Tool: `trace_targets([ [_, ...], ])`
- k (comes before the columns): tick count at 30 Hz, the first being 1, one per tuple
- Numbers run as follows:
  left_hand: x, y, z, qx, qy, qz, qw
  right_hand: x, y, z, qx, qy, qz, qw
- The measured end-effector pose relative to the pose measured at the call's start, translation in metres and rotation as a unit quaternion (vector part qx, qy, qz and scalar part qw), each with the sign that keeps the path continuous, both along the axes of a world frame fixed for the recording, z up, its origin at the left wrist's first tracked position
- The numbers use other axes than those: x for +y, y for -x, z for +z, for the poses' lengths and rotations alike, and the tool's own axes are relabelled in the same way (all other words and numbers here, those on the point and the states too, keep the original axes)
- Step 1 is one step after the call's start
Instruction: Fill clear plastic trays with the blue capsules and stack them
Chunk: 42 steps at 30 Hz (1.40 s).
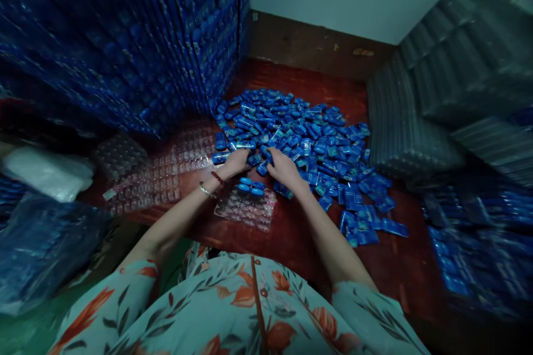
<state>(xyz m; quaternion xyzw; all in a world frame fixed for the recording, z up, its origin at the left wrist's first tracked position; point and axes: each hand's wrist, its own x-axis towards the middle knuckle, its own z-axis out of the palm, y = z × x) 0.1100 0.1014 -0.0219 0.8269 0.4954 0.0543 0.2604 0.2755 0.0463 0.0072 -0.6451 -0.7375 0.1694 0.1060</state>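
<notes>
A big heap of small blue packets [308, 138] covers the middle of a dark red table [291, 233]. My left hand [236, 163] reaches into the heap's near edge, fingers curled around a blue packet. My right hand [282, 169] is beside it, fingers closed over packets at the same edge. Just below both hands lies a clear plastic blister tray [245, 209] with three blue packets [251, 187] set in its far row. Bracelets circle my left wrist.
Clear empty blister trays [158, 169] lie spread at the left. Tall stacks of filled blue trays [125, 39] rise at the back left. Stacks of clear trays [441, 83] stand at the right, more blue packs [478, 238] below them. A white bag [50, 172] sits far left.
</notes>
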Motion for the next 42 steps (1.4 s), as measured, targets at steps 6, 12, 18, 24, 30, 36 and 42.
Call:
trace_targets([
  [6, -0.052, 0.087, -0.008, -0.205, -0.079, 0.143, 0.965, -0.088, -0.043, -0.011, 0.408, 0.033, -0.183, 0.894],
  [12, -0.140, 0.126, -0.003, -0.269, -0.069, 0.226, 0.934, -0.148, 0.006, -0.029, 0.395, -0.035, -0.123, 0.910],
  [18, -0.149, 0.084, -0.005, -0.265, -0.177, 0.067, 0.946, -0.136, 0.023, -0.048, 0.223, -0.173, 0.048, 0.958],
  [24, -0.138, 0.078, -0.011, -0.170, -0.220, -0.111, 0.954, -0.121, 0.006, -0.027, 0.061, -0.176, 0.168, 0.968],
  [30, -0.135, 0.067, 0.003, -0.076, -0.205, -0.187, 0.958, -0.112, 0.021, -0.008, -0.072, -0.142, 0.192, 0.968],
  [36, -0.138, 0.053, -0.002, -0.049, -0.209, -0.184, 0.959, -0.122, 0.041, -0.012, -0.113, -0.163, 0.135, 0.971],
  [42, -0.121, 0.069, -0.011, -0.127, -0.257, -0.017, 0.958, -0.118, 0.015, -0.024, 0.077, -0.231, -0.013, 0.970],
])
